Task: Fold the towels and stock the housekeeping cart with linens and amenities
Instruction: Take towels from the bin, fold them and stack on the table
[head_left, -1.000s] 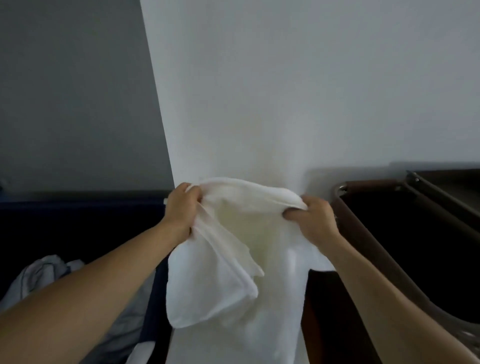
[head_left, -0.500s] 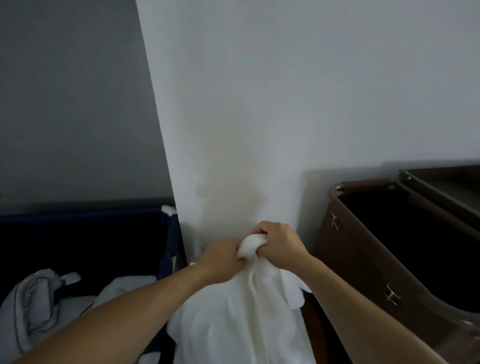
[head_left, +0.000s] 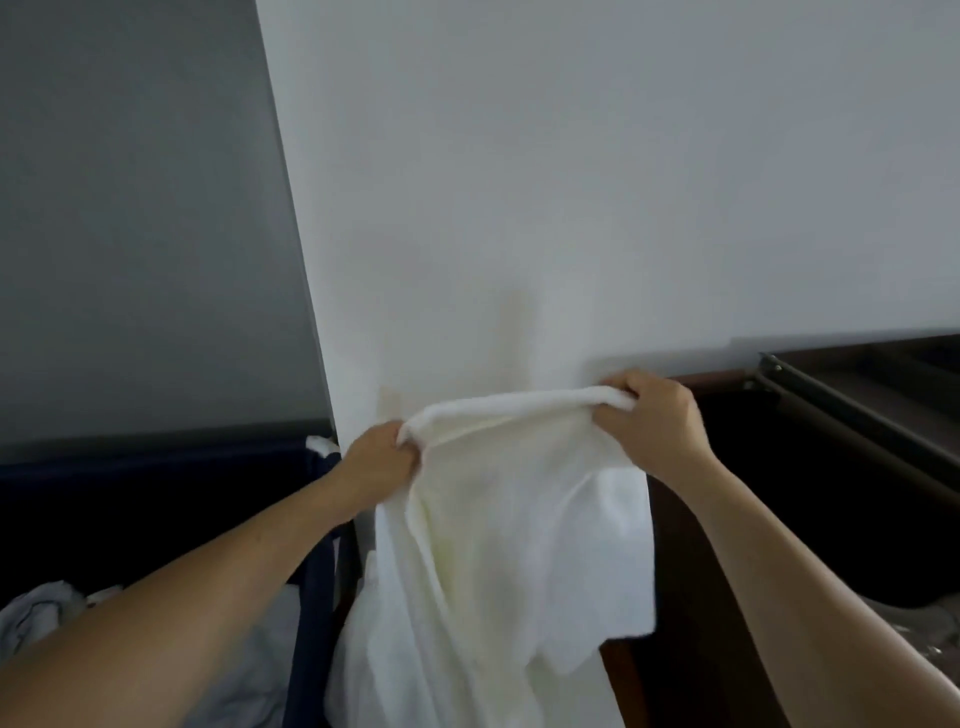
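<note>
Gripping the white towel's (head_left: 514, 519) top edge, left hand (head_left: 376, 462) and right hand (head_left: 652, 421) fingers curl around it.

The left forearm (head_left: 208, 587) and the right forearm (head_left: 779, 561) rose bare from the lower corners of the view, reaching forward and upward. The left hand (head_left: 382, 460) was curled into a fist with its back toward the camera, gripping one upper corner of the white towel (head_left: 519, 519). The right hand (head_left: 654, 421) sat slightly higher, fingers curled down over the other upper corner. The hands were well apart, and the towel's top edge stretched between them.
</note>
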